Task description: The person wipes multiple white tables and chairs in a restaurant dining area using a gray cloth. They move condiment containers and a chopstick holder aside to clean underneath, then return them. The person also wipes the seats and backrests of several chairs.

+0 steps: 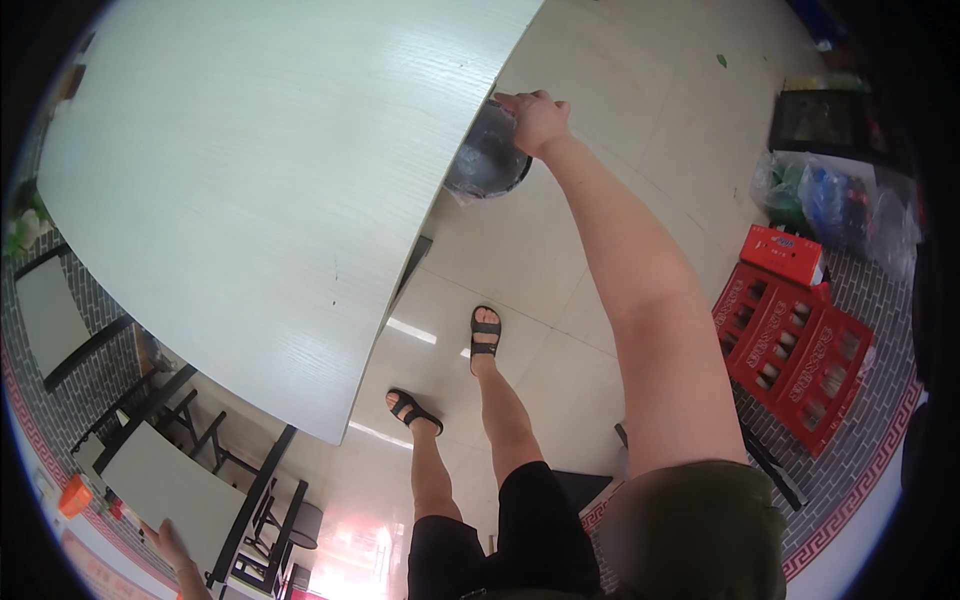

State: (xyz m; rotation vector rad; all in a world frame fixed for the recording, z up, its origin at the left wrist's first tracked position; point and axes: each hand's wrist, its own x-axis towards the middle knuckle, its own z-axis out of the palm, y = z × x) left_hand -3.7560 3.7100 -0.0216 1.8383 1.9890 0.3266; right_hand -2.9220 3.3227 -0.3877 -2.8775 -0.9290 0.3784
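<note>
My right hand (541, 122) grips the upper rim of a dark trash bin (491, 161) lined with a clear plastic bag. The bin is beside the long edge of a white wood-grain table (247, 195), which hides part of it. Some of my fingertips are hidden by the rim and the table edge. Far off at the lower left is my left hand (169, 546), raised away from my body with its fingers apart and nothing visible in it. Behind that hand, a smaller white-topped table (176, 480) with a black frame shows.
Red plastic bottle crates (795, 352) stand at the right, with a red cardboard box (782, 255) by them. Plastic bags of bottles (825, 199) lie beyond. A round stool (306, 525) and an orange container (75, 496) are at lower left. Pale floor tiles (540, 292) run underfoot.
</note>
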